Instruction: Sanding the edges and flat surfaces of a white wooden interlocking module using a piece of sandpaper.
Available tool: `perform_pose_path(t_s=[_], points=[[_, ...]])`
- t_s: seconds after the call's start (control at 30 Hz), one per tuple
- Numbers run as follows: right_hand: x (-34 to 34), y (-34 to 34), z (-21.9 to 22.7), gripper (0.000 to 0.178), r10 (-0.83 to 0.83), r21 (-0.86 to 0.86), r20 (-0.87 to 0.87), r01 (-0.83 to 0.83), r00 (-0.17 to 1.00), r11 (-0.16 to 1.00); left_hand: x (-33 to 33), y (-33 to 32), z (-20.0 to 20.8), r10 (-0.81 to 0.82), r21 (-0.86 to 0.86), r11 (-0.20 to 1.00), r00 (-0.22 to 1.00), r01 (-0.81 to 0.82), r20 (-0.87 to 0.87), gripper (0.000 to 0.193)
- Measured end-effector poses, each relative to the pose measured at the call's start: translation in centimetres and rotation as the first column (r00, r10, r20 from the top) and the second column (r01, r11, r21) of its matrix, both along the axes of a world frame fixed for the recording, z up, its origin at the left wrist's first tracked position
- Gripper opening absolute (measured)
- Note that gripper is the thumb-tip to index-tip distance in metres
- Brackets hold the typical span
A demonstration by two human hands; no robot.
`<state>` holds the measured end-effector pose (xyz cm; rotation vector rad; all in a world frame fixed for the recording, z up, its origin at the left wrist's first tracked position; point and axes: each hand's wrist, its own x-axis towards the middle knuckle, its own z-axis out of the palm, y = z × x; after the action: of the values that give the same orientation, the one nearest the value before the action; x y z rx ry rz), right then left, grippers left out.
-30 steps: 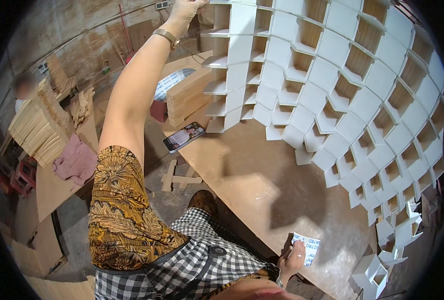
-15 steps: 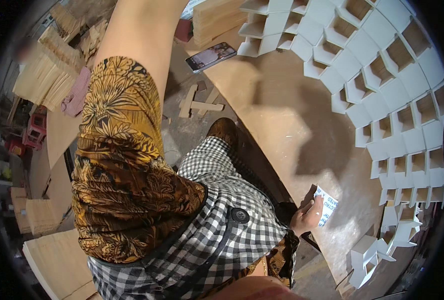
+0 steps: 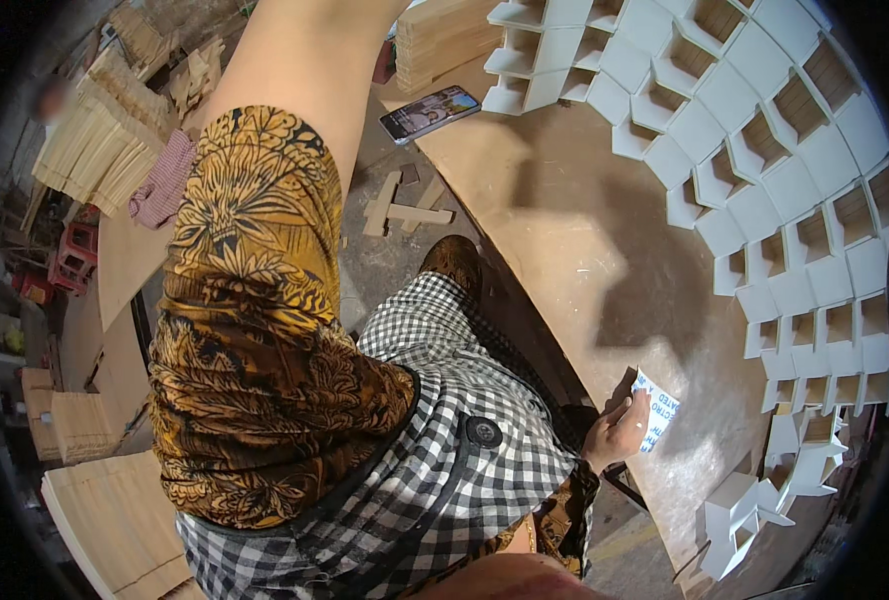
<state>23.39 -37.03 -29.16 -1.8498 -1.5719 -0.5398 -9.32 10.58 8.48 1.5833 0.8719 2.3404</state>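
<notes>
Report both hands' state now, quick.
Left hand: out of view past the top edge; cannot be told.
Right hand: closed, holding a flat, white, paper-like sheet with blue print.

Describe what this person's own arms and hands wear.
The left arm has a loose short sleeve in golden brown with a black leaf-and-flower print, and is bare below it. The left hand is out of view. The right hand wears no glove; any ring is too small to confirm. Similar patterned cloth shows nearby.
</notes>
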Motion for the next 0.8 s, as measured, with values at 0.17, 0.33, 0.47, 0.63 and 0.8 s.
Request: perform_pose_path(t_s=[0.17,0.33,0.47,0.63,0.8], points=[[-0.4,0.3,0.0,0.018,0.004,0.028,-0.003,-0.004,1.0,1.0,-1.7,1.4,1.0,-0.373,-0.051,0.916,0.893,0.398,0.253,0.013],[-0.3,0.1,0.0,0.018,-0.009,0.026,0.006,0.009,1.0,1.0,-0.9,2.0,0.9,-0.388,-0.004,0.908,0.847,0.418,0.364,0.012],[-0.1,0.0,-0.1,0.018,-0.017,0.017,0.017,0.017,1.0,1.0,-0.4,1.1,0.8,-0.346,-0.06,0.917,0.86,0.395,0.374,0.01],[-0.5,0.7,0.1,0.018,-0.008,0.009,0.027,0.008,1.0,1.0,-1.6,0.7,0.9,-0.251,-0.162,0.942,0.936,0.296,0.247,0.009],[-0.3,0.8,0.2,0.019,-0.012,0.017,0.013,0.011,1.0,1.0,-0.5,0.1,1.8,-0.1,-0.228,0.964,0.981,0.138,0.168,0.01]])
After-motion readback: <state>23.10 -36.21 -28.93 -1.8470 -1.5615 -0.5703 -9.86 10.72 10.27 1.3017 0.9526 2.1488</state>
